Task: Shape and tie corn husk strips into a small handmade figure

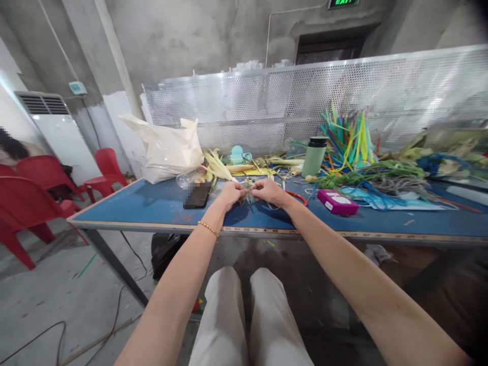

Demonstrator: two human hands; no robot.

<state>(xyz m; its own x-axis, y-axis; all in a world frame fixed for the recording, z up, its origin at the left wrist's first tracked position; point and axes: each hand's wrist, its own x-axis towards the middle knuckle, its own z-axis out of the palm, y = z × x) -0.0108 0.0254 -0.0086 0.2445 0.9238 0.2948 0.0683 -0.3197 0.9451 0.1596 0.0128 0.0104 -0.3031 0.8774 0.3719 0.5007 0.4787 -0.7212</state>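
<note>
Greenish strands held over a blue bench.
Left hand and right hand: each grip pinches the strands; a dark phone lies left, a purple box right.

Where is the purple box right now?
In the head view, the purple box lies on the blue table, to the right of the right hand and just in front of the green cords.

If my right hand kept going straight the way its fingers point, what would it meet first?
Probably your left hand, whose fingertips face those of your right hand, with thin greenish strands between them; exact depth is hard to judge.
</note>
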